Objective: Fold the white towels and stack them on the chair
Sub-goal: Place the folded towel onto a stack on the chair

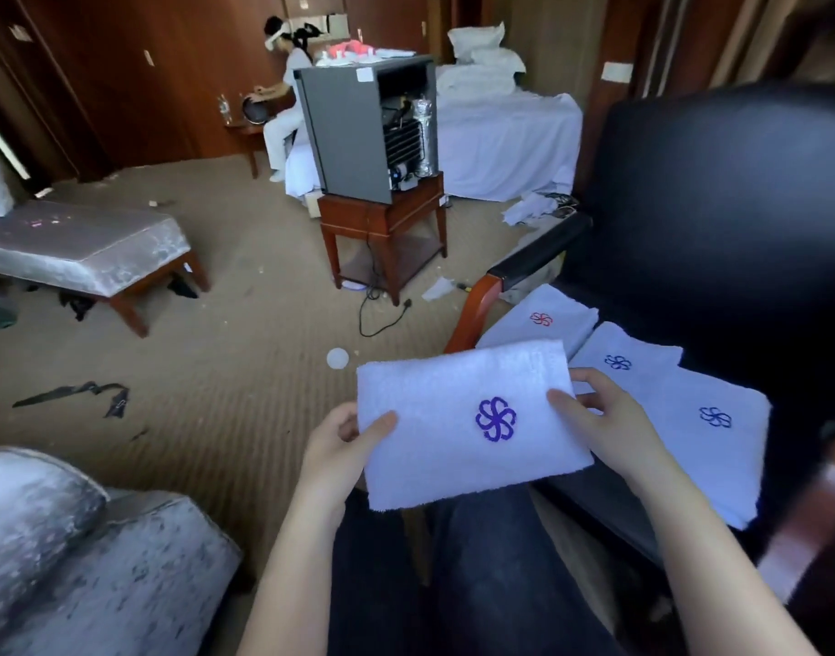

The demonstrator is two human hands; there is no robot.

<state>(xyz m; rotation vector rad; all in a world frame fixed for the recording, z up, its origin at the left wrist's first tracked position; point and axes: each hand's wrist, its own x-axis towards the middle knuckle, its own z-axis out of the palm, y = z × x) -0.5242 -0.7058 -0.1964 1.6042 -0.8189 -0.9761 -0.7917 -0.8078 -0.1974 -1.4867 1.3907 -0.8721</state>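
Beige carpet point(216, 371) littered with scraps runs back to a white-sheeted bed point(501, 134) and a grey mini fridge point(354, 130) turned back-outward on a red-brown wooden side table point(382, 224), with a grey velvet bench point(74, 248) off to the left. At the right stands the black leather armchair with wooden arms point(714, 205). Three folded white towels already lie on its seat: the far one with a red emblem point(557, 307), the middle one with a dark blue emblem point(628, 345), and the near one with a blue emblem point(709, 447). They sit in a slanting row, edges overlapping, rather than in one squared pile. A fourth, the white terry towel with a purple pinwheel emblem point(453, 447), is already folded into a neat rectangle and is held up flat above the person's lap, just left of the chair seat and near the middle towel. The left hand point(344, 442) pinches its left edge, thumb on top and fingers underneath. The right hand point(595, 409) pinches its right edge the same way, thumb across the top face. By my reckoning most of the folding is done; this towel has yet to reach the chair, and the row there looks as though it needs gathering into a proper stack. Whether more unfolded towels wait out of view, I cannot tell.
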